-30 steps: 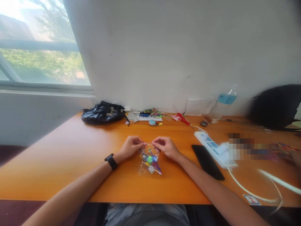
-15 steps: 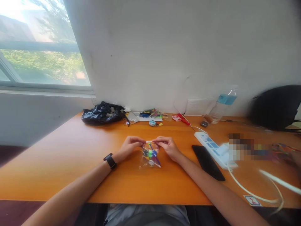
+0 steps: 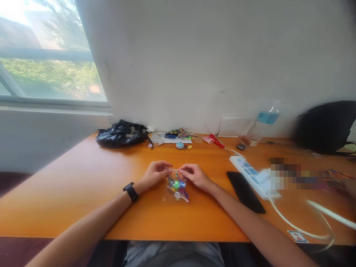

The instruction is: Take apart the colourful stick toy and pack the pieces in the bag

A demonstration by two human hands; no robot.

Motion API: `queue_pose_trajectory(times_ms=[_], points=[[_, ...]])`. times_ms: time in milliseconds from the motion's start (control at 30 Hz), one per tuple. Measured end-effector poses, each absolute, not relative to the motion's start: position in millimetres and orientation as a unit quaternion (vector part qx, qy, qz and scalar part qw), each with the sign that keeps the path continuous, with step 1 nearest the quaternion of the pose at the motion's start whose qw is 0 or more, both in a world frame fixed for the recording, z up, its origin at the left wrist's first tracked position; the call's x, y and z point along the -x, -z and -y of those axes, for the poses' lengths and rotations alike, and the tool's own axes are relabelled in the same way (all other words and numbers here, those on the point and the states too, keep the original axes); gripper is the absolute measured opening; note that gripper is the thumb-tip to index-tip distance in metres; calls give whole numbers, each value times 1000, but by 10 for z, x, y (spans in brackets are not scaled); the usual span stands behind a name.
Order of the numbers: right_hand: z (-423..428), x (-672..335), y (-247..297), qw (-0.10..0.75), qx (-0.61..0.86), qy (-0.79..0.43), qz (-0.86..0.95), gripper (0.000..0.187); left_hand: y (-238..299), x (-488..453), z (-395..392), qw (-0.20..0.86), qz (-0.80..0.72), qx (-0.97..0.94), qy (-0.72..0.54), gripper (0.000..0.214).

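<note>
A small clear plastic bag (image 3: pixel 177 187) with colourful little pieces inside is held over the wooden table (image 3: pixel 72 196), right in front of me. My left hand (image 3: pixel 159 171), with a black watch on its wrist, pinches the bag's upper left corner between thumb and fingers. At the upper right corner, my right hand (image 3: pixel 194 175) grips the top edge the same way. Blue, green, yellow, purple and white show through the plastic, but the exact shape of the pieces is hard to make out.
A black phone (image 3: pixel 246 192) and a white power strip (image 3: pixel 250 176) lie to the right. Along the wall are a black plastic bag (image 3: pixel 122 134), small coloured parts (image 3: pixel 182 133), red-handled tool (image 3: pixel 217 140) and a bottle (image 3: pixel 263 126). A black backpack (image 3: pixel 326 126) stands far right.
Both hands have lowered slightly, and the bag's top edge has come down and tilted with them. The pieces inside have shifted a little downward.
</note>
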State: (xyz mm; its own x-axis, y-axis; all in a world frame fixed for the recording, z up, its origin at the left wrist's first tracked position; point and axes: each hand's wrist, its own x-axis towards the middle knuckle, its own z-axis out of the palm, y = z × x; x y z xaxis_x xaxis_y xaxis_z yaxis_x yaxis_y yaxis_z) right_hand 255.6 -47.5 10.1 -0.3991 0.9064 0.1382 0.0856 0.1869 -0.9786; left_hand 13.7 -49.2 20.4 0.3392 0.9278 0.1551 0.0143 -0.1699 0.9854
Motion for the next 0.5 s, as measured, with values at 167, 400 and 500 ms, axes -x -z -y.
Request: queue_pose_trajectory(times_ms=[167, 400, 500], points=[[455, -2590, -144, 427, 377, -503, 650, 36, -233, -122, 479, 527, -388, -608, -449, 39], [487, -2600, -167, 416, 369, -492, 670, 39, -315, -100, 516, 505, -397, -652, -403, 41], [501, -2590, -183, 424, 368, -487, 669, 38, -340, -109, 534, 495, -407, -657, -398, 44]])
